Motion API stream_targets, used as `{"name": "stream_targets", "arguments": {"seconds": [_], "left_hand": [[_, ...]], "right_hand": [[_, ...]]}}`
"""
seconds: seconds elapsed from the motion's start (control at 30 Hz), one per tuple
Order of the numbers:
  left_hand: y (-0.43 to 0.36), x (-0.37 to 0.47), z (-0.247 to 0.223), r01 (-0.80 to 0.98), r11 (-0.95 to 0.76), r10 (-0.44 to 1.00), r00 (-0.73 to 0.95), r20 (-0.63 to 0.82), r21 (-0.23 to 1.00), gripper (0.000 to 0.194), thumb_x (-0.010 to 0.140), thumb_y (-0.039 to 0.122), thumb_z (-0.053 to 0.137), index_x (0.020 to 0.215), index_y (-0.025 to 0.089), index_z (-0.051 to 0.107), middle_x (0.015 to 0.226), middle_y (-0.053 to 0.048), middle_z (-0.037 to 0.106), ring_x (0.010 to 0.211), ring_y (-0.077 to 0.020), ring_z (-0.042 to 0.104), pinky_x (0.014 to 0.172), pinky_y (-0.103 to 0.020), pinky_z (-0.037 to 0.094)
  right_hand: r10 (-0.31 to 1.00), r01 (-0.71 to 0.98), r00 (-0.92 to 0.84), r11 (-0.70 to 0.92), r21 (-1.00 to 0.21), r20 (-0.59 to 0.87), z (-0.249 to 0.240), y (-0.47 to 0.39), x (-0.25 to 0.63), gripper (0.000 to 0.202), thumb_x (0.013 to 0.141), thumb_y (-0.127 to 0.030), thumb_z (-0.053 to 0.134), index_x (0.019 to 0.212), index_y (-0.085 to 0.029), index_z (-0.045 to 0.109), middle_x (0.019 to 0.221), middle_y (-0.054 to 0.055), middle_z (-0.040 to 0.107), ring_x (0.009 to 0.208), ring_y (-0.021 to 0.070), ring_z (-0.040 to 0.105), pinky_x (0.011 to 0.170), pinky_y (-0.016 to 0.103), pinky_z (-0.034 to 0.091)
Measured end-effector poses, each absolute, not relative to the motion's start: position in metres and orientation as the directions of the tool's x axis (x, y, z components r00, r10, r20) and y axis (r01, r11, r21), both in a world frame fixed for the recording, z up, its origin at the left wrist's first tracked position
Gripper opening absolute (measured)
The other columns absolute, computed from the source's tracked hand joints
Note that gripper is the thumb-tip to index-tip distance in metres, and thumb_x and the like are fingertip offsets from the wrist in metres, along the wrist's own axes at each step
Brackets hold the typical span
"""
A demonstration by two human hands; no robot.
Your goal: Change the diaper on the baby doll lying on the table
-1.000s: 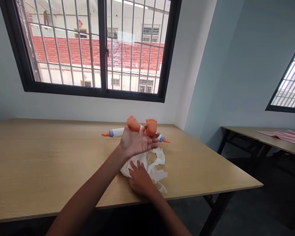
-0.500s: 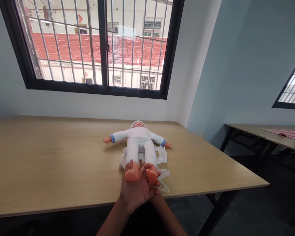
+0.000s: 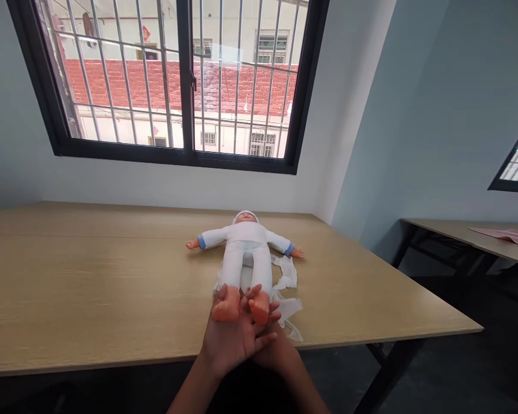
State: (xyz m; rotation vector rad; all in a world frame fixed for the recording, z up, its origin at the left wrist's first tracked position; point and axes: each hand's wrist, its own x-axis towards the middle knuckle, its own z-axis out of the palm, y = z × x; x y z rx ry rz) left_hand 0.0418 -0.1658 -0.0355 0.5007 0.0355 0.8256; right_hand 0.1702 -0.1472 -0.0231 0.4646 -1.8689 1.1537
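A baby doll [image 3: 246, 233] in a white suit with blue cuffs and a white cap lies on its back on the wooden table [image 3: 112, 287], feet toward me. Its bare feet rest on my hands. My left hand [image 3: 229, 339] is palm up under the feet, fingers curled round the ankle on the left. My right hand [image 3: 269, 336] is close beside and partly behind it, fingers by the foot on the right; much of it is hidden. Under the doll's legs and to their right lies a crumpled white cloth or diaper [image 3: 287, 273].
The table's front edge runs just beyond my wrists. Behind it is a wall with a barred window [image 3: 185, 80]. At the right stands another table [image 3: 440, 229] with a pink striped cloth [image 3: 506, 234] on it.
The doll's feet have shifted slightly left and are a little farther apart. My right wrist has moved right, and the view has turned slightly.
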Motion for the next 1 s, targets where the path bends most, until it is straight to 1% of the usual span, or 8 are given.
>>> {"name": "stream_targets", "arguments": {"seconds": [0.07,0.13,0.2,0.3,0.4,0.5,0.67,1.0], "left_hand": [[-0.169,0.037,-0.04,-0.68,0.577,0.693,0.701,0.169,0.452,0.058,0.086,0.064,0.05,0.124,0.023,0.062,0.135,-0.017,0.059,0.124,-0.0314,0.056,0.096,-0.045,0.047],[-0.172,0.032,-0.045,-0.659,0.586,0.684,0.714,0.148,0.471,0.057,0.085,0.062,0.053,0.125,0.022,0.062,0.136,-0.016,0.059,0.127,-0.0328,0.054,0.098,-0.047,0.046],[-0.175,0.03,-0.047,-0.631,0.598,0.689,0.72,0.086,0.493,0.058,0.087,0.062,0.05,0.123,0.018,0.062,0.136,-0.017,0.059,0.129,-0.0328,0.053,0.098,-0.046,0.047],[-0.179,0.03,-0.046,-0.579,0.617,0.707,0.705,-0.051,0.533,0.062,0.093,0.06,0.043,0.115,0.007,0.064,0.133,-0.021,0.06,0.124,-0.0292,0.058,0.098,-0.038,0.048],[-0.183,0.032,-0.039,-0.556,0.578,0.763,0.628,-0.153,0.597,0.055,0.094,0.057,0.045,0.106,0.007,0.065,0.116,-0.019,0.069,0.112,-0.0286,0.066,0.096,-0.04,0.05],[-0.187,0.034,-0.031,-0.508,0.499,0.833,0.504,-0.227,0.702,0.049,0.094,0.057,0.046,0.101,0.011,0.063,0.099,-0.016,0.074,0.105,-0.031,0.069,0.092,-0.045,0.052],[-0.196,0.037,-0.022,-0.353,0.354,0.905,0.364,-0.222,0.866,0.057,0.093,0.062,0.043,0.107,0.009,0.061,0.106,-0.021,0.073,0.103,-0.0327,0.07,0.082,-0.04,0.055],[-0.196,0.031,-0.029,-0.308,0.372,0.89,0.388,-0.242,0.876,0.063,0.087,0.071,0.042,0.09,0.011,0.062,0.081,-0.011,0.071,0.064,-0.0234,0.072,0.063,-0.032,0.056]], "right_hand": [[0.273,-0.445,-0.659,0.609,-0.656,0.701,-0.022,-0.161,0.183,0.045,0.092,-0.031,0.054,0.137,-0.032,0.056,0.143,0.003,0.055,0.144,0.0261,0.036,0.12,0.052,0.026],[0.519,-0.024,-0.706,0.663,-0.748,0.483,-0.024,-0.177,0.199,0.047,0.092,-0.033,0.055,0.14,-0.032,0.053,0.146,0.003,0.052,0.144,0.0264,0.036,0.121,0.052,0.023],[0.709,0.346,-0.646,0.603,-0.719,0.284,-0.027,-0.192,0.215,0.05,0.093,-0.035,0.055,0.143,-0.031,0.05,0.15,0.004,0.047,0.145,0.027,0.035,0.122,0.053,0.018],[0.825,0.594,-0.546,0.502,-0.628,0.144,-0.036,-0.207,0.234,0.043,0.095,-0.039,0.051,0.137,-0.028,0.057,0.15,0.005,0.047,0.143,0.0264,0.037,0.123,0.051,0.017],[0.868,0.638,-0.461,0.467,-0.612,0.182,-0.046,-0.213,0.244,0.037,0.097,-0.044,0.047,0.124,-0.028,0.067,0.144,0.005,0.055,0.139,0.0262,0.044,0.122,0.051,0.021],[0.895,0.653,-0.392,0.434,-0.62,0.214,-0.055,-0.215,0.246,0.038,0.097,-0.045,0.046,0.124,-0.029,0.067,0.145,0.005,0.053,0.139,0.0266,0.044,0.12,0.05,0.027],[0.901,0.657,-0.388,0.418,-0.628,0.193,-0.061,-0.218,0.245,0.043,0.096,-0.045,0.049,0.135,-0.031,0.058,0.149,0.002,0.049,0.142,0.025,0.04,0.122,0.049,0.024],[0.905,0.672,-0.392,0.404,-0.621,0.164,-0.054,-0.223,0.24,0.044,0.097,-0.042,0.048,0.138,-0.03,0.054,0.15,0.002,0.047,0.143,0.0241,0.037,0.122,0.047,0.024]]}}
